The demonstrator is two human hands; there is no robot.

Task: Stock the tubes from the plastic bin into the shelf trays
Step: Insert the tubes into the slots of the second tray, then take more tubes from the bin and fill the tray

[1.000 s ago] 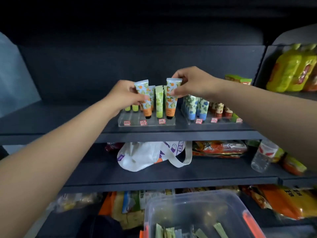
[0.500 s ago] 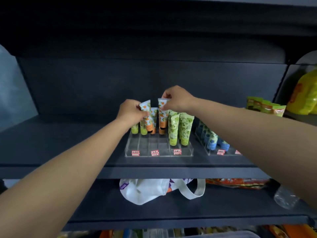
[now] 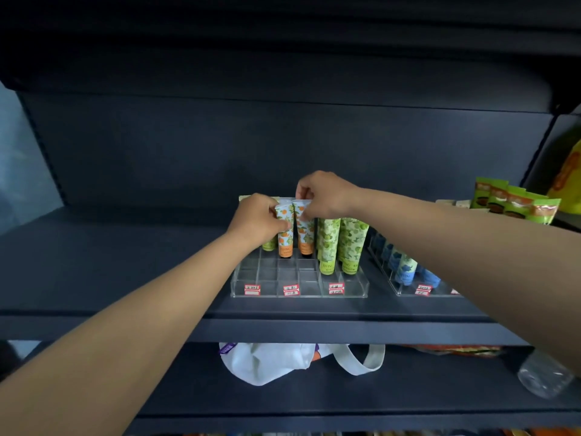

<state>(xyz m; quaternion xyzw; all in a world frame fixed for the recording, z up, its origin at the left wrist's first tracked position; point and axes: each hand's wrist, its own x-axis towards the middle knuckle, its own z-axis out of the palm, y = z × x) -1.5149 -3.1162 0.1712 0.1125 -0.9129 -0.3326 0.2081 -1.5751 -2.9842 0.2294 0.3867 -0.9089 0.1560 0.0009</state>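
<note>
A clear acrylic tray [image 3: 298, 286] with small red price labels stands on the dark shelf. My left hand [image 3: 256, 220] grips an orange-print tube [image 3: 285, 234] standing cap-down at the tray's back. Right beside it, my right hand [image 3: 325, 196] pinches the top of a second orange-print tube [image 3: 305, 236]. Two green-print tubes [image 3: 341, 243] stand in the cells to the right, and a smaller green tube [image 3: 269, 245] shows under my left hand. The plastic bin is out of view.
A second clear tray [image 3: 408, 289] with blue tubes [image 3: 405, 265] sits to the right. Green snack packets [image 3: 515, 202] lie at the far right. Below, a white tote bag [image 3: 276, 361] and a plastic bottle [image 3: 544, 377] rest on the lower shelf [image 3: 157, 394].
Both hands have carried the orange tubes down and back into the tray's rear cells. The view has tilted up, so the bin has left the frame.
</note>
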